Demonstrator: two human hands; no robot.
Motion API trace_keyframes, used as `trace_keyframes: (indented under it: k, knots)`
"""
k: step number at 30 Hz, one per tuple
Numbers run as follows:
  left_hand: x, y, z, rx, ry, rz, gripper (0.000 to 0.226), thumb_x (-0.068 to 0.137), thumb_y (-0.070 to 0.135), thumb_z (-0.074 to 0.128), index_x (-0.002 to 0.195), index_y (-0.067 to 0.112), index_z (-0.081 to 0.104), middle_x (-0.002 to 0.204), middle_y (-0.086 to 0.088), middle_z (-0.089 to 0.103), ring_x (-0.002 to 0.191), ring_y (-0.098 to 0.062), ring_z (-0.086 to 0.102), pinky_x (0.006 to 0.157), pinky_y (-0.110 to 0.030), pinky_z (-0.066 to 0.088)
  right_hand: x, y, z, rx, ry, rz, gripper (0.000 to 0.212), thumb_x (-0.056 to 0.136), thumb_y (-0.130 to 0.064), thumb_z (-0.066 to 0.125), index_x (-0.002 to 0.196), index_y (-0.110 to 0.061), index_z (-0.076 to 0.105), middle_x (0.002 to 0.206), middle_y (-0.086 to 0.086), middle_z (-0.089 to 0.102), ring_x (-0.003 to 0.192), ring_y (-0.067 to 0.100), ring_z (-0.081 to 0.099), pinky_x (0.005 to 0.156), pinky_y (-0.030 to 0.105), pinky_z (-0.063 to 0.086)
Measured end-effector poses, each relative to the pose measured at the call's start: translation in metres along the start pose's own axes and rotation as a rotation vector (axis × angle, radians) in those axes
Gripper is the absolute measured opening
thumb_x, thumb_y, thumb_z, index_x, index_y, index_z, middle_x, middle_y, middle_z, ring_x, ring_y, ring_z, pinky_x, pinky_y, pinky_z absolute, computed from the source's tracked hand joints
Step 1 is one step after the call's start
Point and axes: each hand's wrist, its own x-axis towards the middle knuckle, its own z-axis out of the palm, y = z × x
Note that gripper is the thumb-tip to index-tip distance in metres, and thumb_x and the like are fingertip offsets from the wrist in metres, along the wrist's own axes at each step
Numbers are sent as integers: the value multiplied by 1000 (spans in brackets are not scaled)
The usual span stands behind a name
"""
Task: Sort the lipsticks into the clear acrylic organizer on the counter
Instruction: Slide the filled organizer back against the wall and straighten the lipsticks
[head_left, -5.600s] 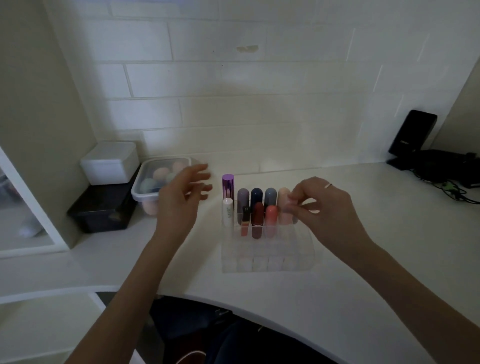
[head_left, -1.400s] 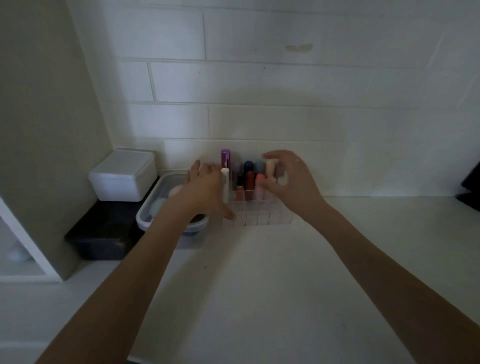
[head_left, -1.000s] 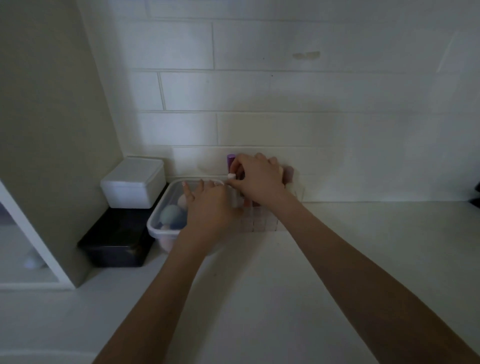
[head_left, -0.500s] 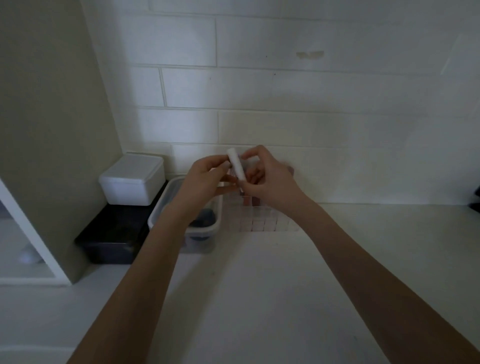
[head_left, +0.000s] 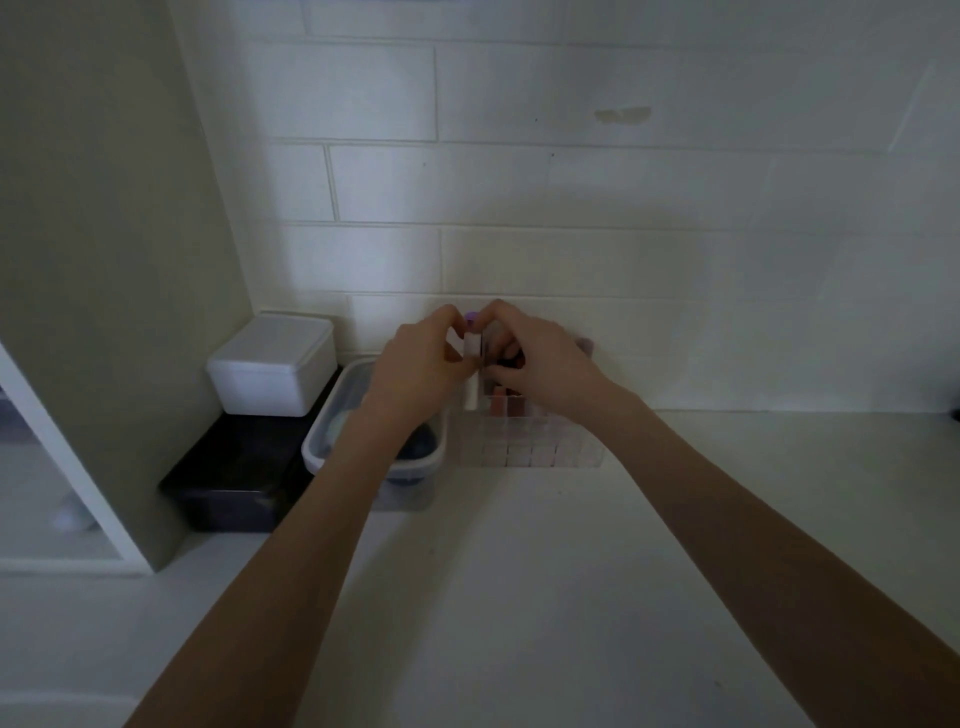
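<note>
The clear acrylic organizer stands on the counter against the tiled wall, with several lipsticks upright in its back cells. Both hands meet above its left end. My left hand pinches a white lipstick that stands upright, its lower part reaching into the organizer's left side. My right hand curls over the back rows, fingertips at the white lipstick and the dark tubes behind it. A purple lipstick cap peeks out between the two hands. Most of the other lipsticks are hidden by my right hand.
A clear tub with makeup sponges sits left of the organizer, partly under my left forearm. Further left a white lidded box rests on a black box. A beige cabinet panel stands at the left.
The white lipstick, held tilted in the air between both hands half a second ago, has come down upright at the organizer's left end. Both hands dropped lower over the organizer.
</note>
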Motion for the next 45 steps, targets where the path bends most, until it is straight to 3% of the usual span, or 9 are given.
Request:
trace_keyframes:
  k: [3, 7, 15, 21, 26, 30, 35, 39, 45]
  knots:
    - [-3, 5, 0, 14, 34, 45, 17, 87, 29, 61, 96, 16, 53, 71, -1, 66, 68, -21, 62, 62, -29, 47, -4, 9, -2, 30, 66, 46, 36, 76, -17, 69, 103, -33, 51, 82, -18, 61, 91, 18, 63, 84, 50, 51]
    - [1, 12, -7, -34, 121, 45, 16, 86, 22, 63, 96, 16, 53, 78, -1, 64, 71, -21, 63, 67, -31, 52, -5, 16, 0, 44, 94, 51, 27, 76, -17, 70, 98, -25, 56, 84, -13, 61, 94, 22, 62, 84, 54, 49]
    - [4, 1, 13, 140, -15, 39, 12, 82, 16, 64, 92, 8, 61, 85, -13, 70, 80, -30, 64, 67, -29, 45, -1, 22, 7, -13, 160, 46, 14, 74, -25, 69, 85, -31, 63, 80, -10, 64, 90, 21, 61, 85, 52, 47]
    - [6, -5, 18, 144, 1, -20, 22, 85, 15, 63, 104, 3, 64, 99, -17, 68, 91, -30, 62, 82, -39, 51, 8, 22, 6, 32, 154, 60, 7, 76, -27, 72, 83, -26, 71, 86, -4, 72, 89, 17, 63, 85, 43, 50]
    - [6, -10, 18, 135, 35, -29, 31, 84, 16, 66, 112, 4, 64, 106, -16, 69, 98, -29, 63, 89, -38, 50, 12, 17, 5, 41, 142, 43, 10, 80, -18, 71, 88, -13, 73, 87, -1, 71, 80, 7, 57, 77, 21, 48]
    - [6, -9, 17, 142, 26, -30, 28, 84, 13, 65, 111, 4, 64, 105, -16, 69, 97, -28, 63, 89, -38, 50, 11, 20, 4, 81, 127, 33, 13, 78, -21, 73, 90, -17, 73, 92, -2, 71, 84, 9, 58, 81, 29, 47]
    - [-8, -1, 7, 94, 183, 8, 29, 86, 0, 56, 114, 3, 64, 112, -15, 67, 103, -26, 61, 91, -27, 43, 5, 33, -15, 119, 104, 83, 20, 75, -22, 76, 95, -19, 75, 92, 0, 74, 80, 10, 63, 77, 20, 46]
    - [-46, 17, 11, -23, 417, 168, 25, 82, -5, 53, 97, 6, 69, 98, -9, 70, 92, -16, 59, 78, -13, 34, 2, 35, -11, 36, 57, 64, 19, 74, -15, 76, 93, -16, 76, 86, 0, 73, 72, 8, 58, 77, 23, 47]
    - [-81, 27, 46, 77, 174, 544, 26, 73, 3, 47, 84, 5, 71, 85, -9, 72, 82, -21, 63, 68, -32, 52, -2, 32, -25, 139, 131, 65, 20, 75, -7, 74, 96, -7, 75, 85, 1, 68, 69, 4, 55, 65, 0, 38]
